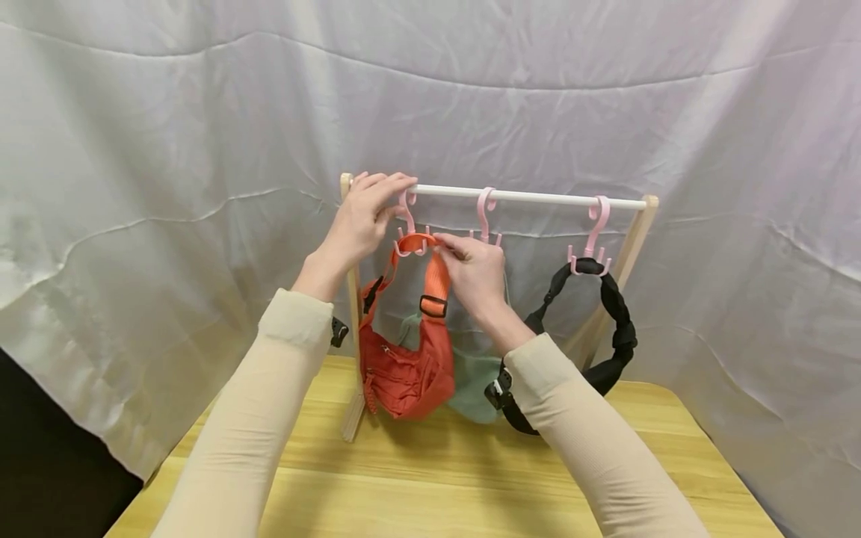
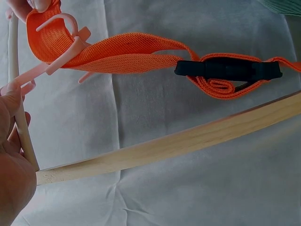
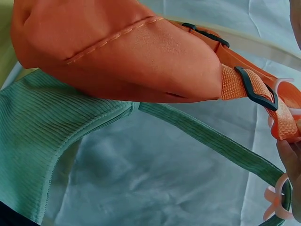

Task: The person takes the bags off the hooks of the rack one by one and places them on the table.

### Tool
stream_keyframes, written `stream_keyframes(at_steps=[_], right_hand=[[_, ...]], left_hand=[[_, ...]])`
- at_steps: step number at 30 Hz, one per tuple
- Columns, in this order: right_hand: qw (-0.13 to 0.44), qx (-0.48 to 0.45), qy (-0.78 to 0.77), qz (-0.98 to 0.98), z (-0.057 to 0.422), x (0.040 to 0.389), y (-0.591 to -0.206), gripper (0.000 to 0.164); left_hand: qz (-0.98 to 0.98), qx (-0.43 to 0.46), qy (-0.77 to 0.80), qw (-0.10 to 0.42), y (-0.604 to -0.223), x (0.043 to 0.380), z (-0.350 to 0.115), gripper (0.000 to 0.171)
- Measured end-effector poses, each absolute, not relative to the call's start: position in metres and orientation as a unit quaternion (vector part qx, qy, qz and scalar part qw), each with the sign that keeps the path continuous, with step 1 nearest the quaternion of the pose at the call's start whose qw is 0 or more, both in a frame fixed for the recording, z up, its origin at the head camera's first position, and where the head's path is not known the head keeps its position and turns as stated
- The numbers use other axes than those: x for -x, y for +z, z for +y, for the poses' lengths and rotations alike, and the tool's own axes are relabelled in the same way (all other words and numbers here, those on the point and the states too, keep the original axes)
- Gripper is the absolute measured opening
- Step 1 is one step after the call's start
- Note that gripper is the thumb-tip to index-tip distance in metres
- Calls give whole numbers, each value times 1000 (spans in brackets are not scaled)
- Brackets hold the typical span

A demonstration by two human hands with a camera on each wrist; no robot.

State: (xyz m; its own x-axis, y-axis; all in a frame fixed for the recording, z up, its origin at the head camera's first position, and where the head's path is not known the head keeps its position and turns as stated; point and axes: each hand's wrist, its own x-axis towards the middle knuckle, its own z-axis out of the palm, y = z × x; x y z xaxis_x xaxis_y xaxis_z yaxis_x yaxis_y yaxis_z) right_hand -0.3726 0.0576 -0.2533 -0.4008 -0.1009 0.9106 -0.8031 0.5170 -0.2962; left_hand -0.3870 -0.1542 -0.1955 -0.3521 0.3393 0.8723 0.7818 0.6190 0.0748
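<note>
A red-orange shoulder bag (image 1: 410, 377) hangs by its orange strap (image 1: 436, 278) on the leftmost pink hook (image 1: 409, 217). My left hand (image 1: 363, 217) is up at the rack's white rod (image 1: 451, 191), thumb and fingers gripping the hook where it meets the rod. With thumb and fingertips, my right hand (image 1: 479, 273) pinches the top of the strap just right of the hook prongs. The strap loop passes over those prongs in the left wrist view. A black buckle (image 2: 228, 69) sits lower on the strap.
Behind the red-orange bag, a green corduroy bag (image 3: 70, 113) hangs from the middle pink hook (image 1: 483, 213). At right a black bag (image 1: 622, 332) hangs from another pink hook (image 1: 596, 224). The rack's wooden legs stand on a wood-grain table (image 1: 403, 493) before a grey curtain.
</note>
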Motion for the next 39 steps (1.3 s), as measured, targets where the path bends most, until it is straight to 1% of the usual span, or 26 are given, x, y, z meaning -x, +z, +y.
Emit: stream_keyframes(at_steps=[15, 33, 39], right_hand=[[477, -314, 355, -740, 58, 374, -248, 14], [494, -330, 343, -728, 54, 374, -242, 14], [508, -337, 332, -720, 53, 375, -239, 14]], left_hand=[[-793, 348, -244, 437, -195, 387, -154, 43], [-784, 364, -239, 442, -198, 388, -157, 42], [-782, 367, -238, 444, -197, 390, -157, 43]])
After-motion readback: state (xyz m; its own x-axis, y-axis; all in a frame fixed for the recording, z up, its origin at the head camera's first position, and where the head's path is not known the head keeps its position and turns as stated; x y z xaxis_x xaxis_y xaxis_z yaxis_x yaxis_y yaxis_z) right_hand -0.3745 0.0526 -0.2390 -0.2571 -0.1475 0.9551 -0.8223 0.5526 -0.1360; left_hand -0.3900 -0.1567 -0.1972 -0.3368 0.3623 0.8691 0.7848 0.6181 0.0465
